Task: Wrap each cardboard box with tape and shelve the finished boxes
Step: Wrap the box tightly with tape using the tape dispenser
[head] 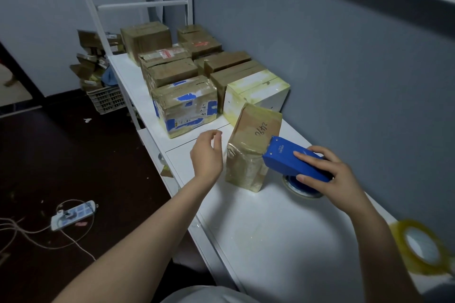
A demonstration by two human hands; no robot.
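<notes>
A small cardboard box (251, 150), glossy with tape and marked with handwriting, stands tilted on the white table (270, 229). My right hand (330, 174) grips a blue tape dispenser (293, 162) whose front edge touches the box's right side. The tape roll (300, 189) under the dispenser rests on the table. My left hand (208, 152) hovers just left of the box with fingers loosely curled, holding nothing and not touching it.
Several taped boxes (187, 106) crowd the table's far end against the grey wall. A spare yellow tape roll (423, 246) lies at the right edge. Left of the table, a phone (73, 214) with cables lies on the dark floor, near a crate (105, 98) of boxes.
</notes>
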